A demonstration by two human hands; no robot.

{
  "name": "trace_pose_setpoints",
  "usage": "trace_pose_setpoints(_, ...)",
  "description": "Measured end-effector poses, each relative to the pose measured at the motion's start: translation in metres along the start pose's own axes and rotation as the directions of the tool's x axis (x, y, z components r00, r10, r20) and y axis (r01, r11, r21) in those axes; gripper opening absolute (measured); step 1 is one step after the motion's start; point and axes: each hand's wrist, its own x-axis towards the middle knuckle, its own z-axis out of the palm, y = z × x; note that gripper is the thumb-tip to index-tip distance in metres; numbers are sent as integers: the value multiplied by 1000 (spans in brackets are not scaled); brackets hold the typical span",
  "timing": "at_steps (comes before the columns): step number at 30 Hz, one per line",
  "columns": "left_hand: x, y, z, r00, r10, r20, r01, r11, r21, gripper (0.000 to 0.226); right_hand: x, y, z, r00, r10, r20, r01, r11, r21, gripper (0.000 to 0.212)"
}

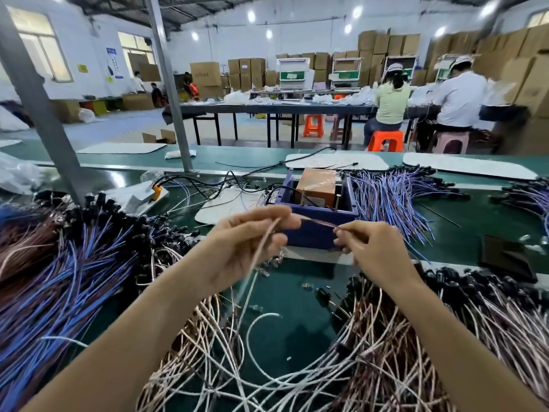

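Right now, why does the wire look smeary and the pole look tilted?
In the head view, the pinkish wire between the left hand and right hand is likely smeared by motion; the wide-angle lens leans the grey pole; the ceiling lamps flare white.

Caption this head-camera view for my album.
Left hand and right hand pinch one pinkish wire between them over a green workbench heaped with wire bundles.

So the wire (pixel 319 223) is a thin pinkish-white one, stretched pretty much straight right in front of the blue bin (pixel 310 237). It's pinched by the left hand (pixel 249 242) on one side and the right hand (pixel 371 248) on the other. Its loose tail hangs down from the left hand, below the bin, kinda blurry
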Motion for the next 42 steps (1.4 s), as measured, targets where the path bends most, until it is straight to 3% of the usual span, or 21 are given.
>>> trace_pose_setpoints(3,23,8,6,988,151,-37,-155,975,-158,22,5,-6,-8,998,57,40,-56,998,-13,22)
trace_pose_setpoints(5,42,10,7,949,243,-202,-268,958,-106,17,11,-11,-14,978,120,172,-108,991,-80,30)
trace_pose_setpoints(7,58,9,5,904,259,-339,-275,961,2,14,13,-15,-15,926,176,333,-135,980,-143,30)
trace_pose_setpoints(9,73,3,1,900,247,-358,-211,968,138,13,17,-20,-11,891,176,419,-188,982,-13,17)
trace_pose_setpoints(12,88,-10,2,925,215,-313,-134,957,258,16,32,-26,1,917,187,353,-283,928,244,2)
trace_pose_setpoints(15,100,-21,3,945,183,-272,-145,977,155,16,41,-29,15,882,234,410,-388,853,348,6)
trace_pose_setpoints(19,111,-27,-4,934,158,-322,-143,987,71,13,41,-23,25,811,213,545,-488,760,429,5)
trace_pose_setpoints(25,110,-20,-19,896,142,-420,-165,986,-18,13,47,-11,22,837,264,480,-503,718,482,16)
trace_pose_setpoints(27,107,-17,-23,912,122,-391,-60,984,168,12,48,-9,22,851,309,424,-506,695,510,17)
trace_pose_setpoints(28,105,-17,-25,934,96,-344,34,935,354,13,50,-7,22,861,331,386,-501,681,534,18)
trace_pose_setpoints(30,100,-20,-28,978,-65,-198,182,727,662,27,52,-3,20,868,370,330,-496,643,584,19)
trace_pose_setpoints(33,99,-26,-26,958,-275,-82,228,556,800,38,53,4,15,868,408,282,-488,600,634,18)
trace_pose_setpoints(36,106,-39,-26,961,-265,-81,192,428,883,33,54,8,12,871,429,240,-470,584,662,16)
trace_pose_setpoints(38,109,-48,-26,965,-253,-75,180,425,887,28,54,9,11,870,436,232,-467,577,670,17)
trace_pose_setpoints(40,111,-54,-29,957,-281,-66,203,491,847,27,54,9,10,869,432,239,-467,560,684,20)
trace_pose_setpoints(42,112,-59,-29,927,-371,-62,284,585,760,41,53,8,9,875,414,252,-461,551,696,23)
